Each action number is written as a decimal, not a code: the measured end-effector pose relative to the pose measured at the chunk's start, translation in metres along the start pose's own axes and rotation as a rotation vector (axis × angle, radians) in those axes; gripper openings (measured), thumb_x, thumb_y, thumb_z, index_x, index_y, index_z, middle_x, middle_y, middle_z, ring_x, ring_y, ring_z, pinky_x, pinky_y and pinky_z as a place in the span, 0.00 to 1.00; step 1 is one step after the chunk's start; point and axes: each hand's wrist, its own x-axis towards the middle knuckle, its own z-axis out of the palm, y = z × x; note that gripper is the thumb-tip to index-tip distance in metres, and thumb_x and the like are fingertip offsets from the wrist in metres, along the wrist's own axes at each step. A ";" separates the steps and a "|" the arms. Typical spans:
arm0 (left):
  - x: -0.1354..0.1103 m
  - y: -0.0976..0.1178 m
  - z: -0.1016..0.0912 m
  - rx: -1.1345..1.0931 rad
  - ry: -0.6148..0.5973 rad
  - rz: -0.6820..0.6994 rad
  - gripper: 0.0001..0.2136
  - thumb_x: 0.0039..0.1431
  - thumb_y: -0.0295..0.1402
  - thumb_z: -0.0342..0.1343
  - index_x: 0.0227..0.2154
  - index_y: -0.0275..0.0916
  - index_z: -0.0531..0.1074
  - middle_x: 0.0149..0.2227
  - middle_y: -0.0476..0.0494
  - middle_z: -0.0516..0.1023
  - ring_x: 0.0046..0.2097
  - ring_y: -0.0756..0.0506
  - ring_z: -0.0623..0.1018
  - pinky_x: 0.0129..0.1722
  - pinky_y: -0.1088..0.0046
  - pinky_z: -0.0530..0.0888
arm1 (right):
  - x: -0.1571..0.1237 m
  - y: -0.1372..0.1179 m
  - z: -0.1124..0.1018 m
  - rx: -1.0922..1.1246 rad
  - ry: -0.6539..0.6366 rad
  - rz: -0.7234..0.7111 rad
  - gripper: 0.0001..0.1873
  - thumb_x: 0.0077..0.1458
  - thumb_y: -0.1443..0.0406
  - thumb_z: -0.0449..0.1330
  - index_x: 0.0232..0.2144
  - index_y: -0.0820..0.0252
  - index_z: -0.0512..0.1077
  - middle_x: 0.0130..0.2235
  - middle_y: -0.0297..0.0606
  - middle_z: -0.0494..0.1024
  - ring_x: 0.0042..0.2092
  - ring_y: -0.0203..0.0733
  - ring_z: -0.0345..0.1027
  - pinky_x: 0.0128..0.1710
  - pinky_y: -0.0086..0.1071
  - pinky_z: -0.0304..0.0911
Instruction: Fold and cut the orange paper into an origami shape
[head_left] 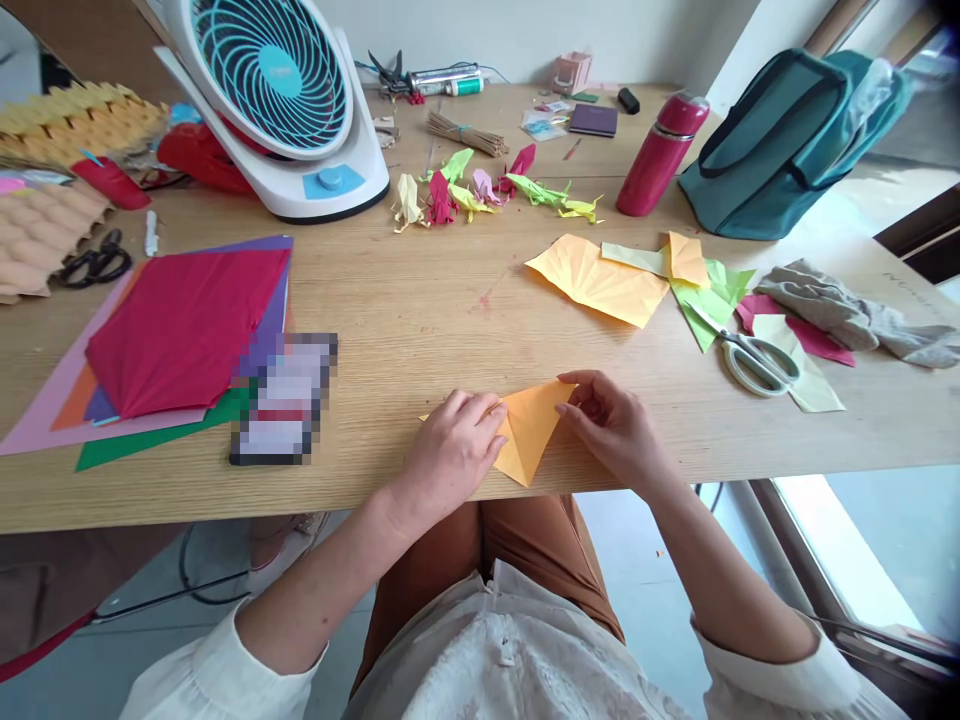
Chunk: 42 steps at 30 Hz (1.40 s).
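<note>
A folded sheet of orange paper (531,428) lies at the front edge of the table, with a crease down its middle and a point toward me. My left hand (459,437) rests over its left part, fingers together and pressing on the paper; a small tip of orange shows beyond it. My right hand (611,425) pinches the upper right corner between thumb and fingers. Part of the paper's left side is hidden under my left hand.
Coloured paper sheets (187,330) and a blurred phone (285,400) lie at left. Scissors (757,360), paper scraps (600,275) and a grey cloth (847,310) are at right. Behind stand a fan (330,180), folded paper figures (441,198), a red bottle (664,155) and a teal bag (772,150).
</note>
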 end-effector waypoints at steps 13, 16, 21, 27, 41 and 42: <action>-0.015 0.016 0.001 0.119 -0.165 -0.057 0.28 0.67 0.45 0.55 0.65 0.35 0.65 0.69 0.39 0.65 0.60 0.35 0.70 0.59 0.53 0.70 | -0.009 0.007 0.015 -0.289 0.286 -0.212 0.16 0.64 0.62 0.58 0.53 0.55 0.71 0.51 0.46 0.71 0.45 0.45 0.73 0.39 0.40 0.72; -0.021 0.017 0.002 0.101 -0.182 -0.010 0.29 0.68 0.47 0.53 0.66 0.35 0.63 0.70 0.40 0.63 0.65 0.33 0.66 0.63 0.51 0.67 | -0.024 -0.001 0.015 -0.434 0.385 -0.360 0.16 0.66 0.64 0.57 0.55 0.56 0.69 0.56 0.50 0.71 0.56 0.53 0.69 0.50 0.49 0.69; -0.029 0.020 0.005 0.093 -0.242 -0.013 0.35 0.68 0.52 0.50 0.70 0.36 0.56 0.73 0.39 0.55 0.72 0.29 0.56 0.67 0.43 0.60 | -0.056 -0.022 0.033 -0.554 0.161 -0.548 0.21 0.67 0.66 0.54 0.61 0.62 0.64 0.61 0.54 0.72 0.57 0.53 0.69 0.53 0.49 0.66; -0.031 0.023 0.007 0.086 -0.274 -0.042 0.34 0.69 0.44 0.50 0.72 0.37 0.50 0.75 0.38 0.50 0.74 0.32 0.51 0.70 0.44 0.55 | -0.066 -0.020 0.057 -0.628 -0.142 -0.473 0.34 0.70 0.57 0.50 0.71 0.69 0.52 0.72 0.53 0.56 0.72 0.54 0.50 0.69 0.52 0.53; -0.036 0.025 0.014 0.168 -0.131 -0.054 0.29 0.69 0.35 0.44 0.70 0.28 0.54 0.73 0.31 0.52 0.74 0.33 0.53 0.69 0.46 0.59 | -0.058 -0.027 0.060 -0.743 -0.105 -0.282 0.35 0.71 0.50 0.47 0.70 0.67 0.58 0.72 0.48 0.57 0.73 0.52 0.50 0.70 0.48 0.51; -0.036 0.025 0.016 0.181 -0.114 -0.055 0.29 0.69 0.34 0.43 0.70 0.28 0.55 0.73 0.31 0.53 0.74 0.33 0.54 0.68 0.46 0.59 | -0.058 -0.027 0.060 -0.744 -0.105 -0.275 0.35 0.71 0.50 0.47 0.70 0.67 0.58 0.72 0.48 0.58 0.73 0.52 0.50 0.70 0.48 0.51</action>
